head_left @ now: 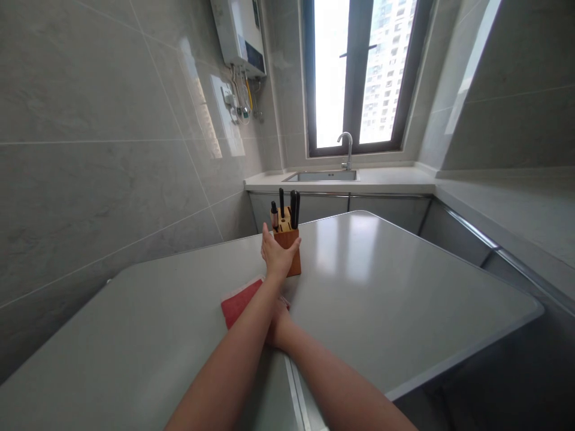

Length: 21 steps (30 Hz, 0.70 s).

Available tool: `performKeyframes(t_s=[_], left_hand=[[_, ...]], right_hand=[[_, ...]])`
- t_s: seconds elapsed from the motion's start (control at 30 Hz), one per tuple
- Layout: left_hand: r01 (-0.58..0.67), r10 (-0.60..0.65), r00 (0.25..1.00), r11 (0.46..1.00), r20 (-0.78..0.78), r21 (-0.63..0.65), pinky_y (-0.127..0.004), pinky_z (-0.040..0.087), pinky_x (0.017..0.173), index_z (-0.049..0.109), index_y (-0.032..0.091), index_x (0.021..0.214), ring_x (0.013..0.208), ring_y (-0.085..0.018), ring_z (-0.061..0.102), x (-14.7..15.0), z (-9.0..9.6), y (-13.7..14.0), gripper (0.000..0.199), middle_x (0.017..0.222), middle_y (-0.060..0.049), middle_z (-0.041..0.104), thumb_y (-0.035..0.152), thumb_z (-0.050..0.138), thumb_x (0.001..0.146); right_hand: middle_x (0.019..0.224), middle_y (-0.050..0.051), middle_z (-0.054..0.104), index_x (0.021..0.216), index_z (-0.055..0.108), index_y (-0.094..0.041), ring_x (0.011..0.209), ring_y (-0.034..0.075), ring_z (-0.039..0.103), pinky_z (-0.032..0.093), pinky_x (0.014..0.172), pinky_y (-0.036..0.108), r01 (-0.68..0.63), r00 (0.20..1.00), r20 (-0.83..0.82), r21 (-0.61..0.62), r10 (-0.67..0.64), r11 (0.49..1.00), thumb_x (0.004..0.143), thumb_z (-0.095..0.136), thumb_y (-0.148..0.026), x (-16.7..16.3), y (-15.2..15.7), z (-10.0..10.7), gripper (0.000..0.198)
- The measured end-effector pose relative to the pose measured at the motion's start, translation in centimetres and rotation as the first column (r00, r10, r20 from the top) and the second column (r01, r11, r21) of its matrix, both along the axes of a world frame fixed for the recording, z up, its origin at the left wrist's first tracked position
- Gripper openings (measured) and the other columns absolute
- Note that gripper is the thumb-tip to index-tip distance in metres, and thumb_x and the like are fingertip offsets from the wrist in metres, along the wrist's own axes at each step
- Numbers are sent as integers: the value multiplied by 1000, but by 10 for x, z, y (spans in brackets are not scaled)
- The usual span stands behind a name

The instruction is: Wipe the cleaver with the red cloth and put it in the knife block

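Note:
A wooden knife block point(294, 266) with several black-handled knives stands upright on the pale table point(386, 299). My left hand point(277, 254) grips it from the near side, thumb on its right and fingers along its left. Close in front of the block lies a folded red cloth point(240, 302), partly covered by my left forearm. My right hand point(279, 323) reaches beneath that forearm, so my arms cross, and rests at the cloth's right part. Its fingers are hidden, so their grip on the cloth does not show.
Behind the table, a counter holds a sink point(323, 176) with a tall faucet point(347, 149) below a window. A water heater point(240, 36) hangs on the left wall. Another counter point(507, 203) runs along the right. A seam point(294, 389) crosses the table's near part.

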<state>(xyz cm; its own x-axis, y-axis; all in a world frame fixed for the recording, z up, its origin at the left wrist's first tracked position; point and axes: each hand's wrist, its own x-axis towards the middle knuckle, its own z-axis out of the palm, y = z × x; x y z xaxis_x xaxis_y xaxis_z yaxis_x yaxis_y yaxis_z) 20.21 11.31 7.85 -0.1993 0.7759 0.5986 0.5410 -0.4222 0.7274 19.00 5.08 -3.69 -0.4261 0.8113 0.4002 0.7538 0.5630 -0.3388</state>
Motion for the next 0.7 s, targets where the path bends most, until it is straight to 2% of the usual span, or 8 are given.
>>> performKeyframes(t_s=[0.1,0.17,0.23,0.3,0.4,0.47,0.57,0.7], left_hand=[[80,-69,993,990,-98,115,-47,33,110,29,17,140,134,-28,39,-41,-17,-12,72,143,-18,40,42,62,81],[63,-23,971,985,-238,163,-48,30,112,34,18,138,135,-28,36,-78,-34,-23,61,143,-16,41,38,57,84],[-4,60,935,987,-349,159,-52,29,111,39,20,135,135,-29,35,-117,-53,-33,55,144,-15,40,37,55,86],[-40,99,896,989,-433,145,-54,31,109,41,20,133,133,-31,37,-153,-69,-41,52,143,-15,40,38,55,86],[16,48,852,993,-521,118,-51,36,107,42,20,132,128,-30,43,-189,-82,-50,53,138,-14,46,40,56,85],[77,-13,832,993,-555,92,-49,39,105,43,20,131,124,-28,47,-200,-85,-55,52,133,-13,51,39,55,85],[127,-75,810,991,-581,48,-48,40,103,46,21,129,121,-27,50,-200,-85,-61,49,129,-12,55,39,56,85],[199,-182,785,979,-592,-38,-48,38,105,48,21,130,122,-27,48,-195,-85,-68,49,131,-10,55,37,56,84]], right_hand=[[93,12,71,97,68,-16,85,30,63,46,69,38,-11,1000,10,0,11,1000,81,55,-27,6,-10,7,23],[98,10,69,103,67,-18,89,27,62,46,74,37,-49,999,-2,1,49,999,82,56,-34,9,-17,16,29],[102,12,66,99,68,-17,94,27,58,45,81,38,-81,996,-19,15,81,997,78,61,-45,11,-25,26,35],[109,10,63,103,67,-21,102,27,54,41,90,41,-145,988,-38,50,147,988,76,61,-57,11,-31,34,45],[119,8,61,114,63,-25,112,27,49,35,98,45,-208,978,1,47,208,977,79,57,-60,9,-35,36,50],[129,8,57,120,60,-26,120,28,45,31,103,47,-176,984,19,29,176,984,83,52,-59,9,-33,32,50],[140,8,50,129,54,-27,129,30,40,26,107,49,-72,997,13,8,72,997,86,49,-58,10,-30,25,53],[135,10,55,122,60,-25,125,32,46,30,105,49,27,999,-33,8,-27,1000,86,53,-51,13,-26,24,46]])
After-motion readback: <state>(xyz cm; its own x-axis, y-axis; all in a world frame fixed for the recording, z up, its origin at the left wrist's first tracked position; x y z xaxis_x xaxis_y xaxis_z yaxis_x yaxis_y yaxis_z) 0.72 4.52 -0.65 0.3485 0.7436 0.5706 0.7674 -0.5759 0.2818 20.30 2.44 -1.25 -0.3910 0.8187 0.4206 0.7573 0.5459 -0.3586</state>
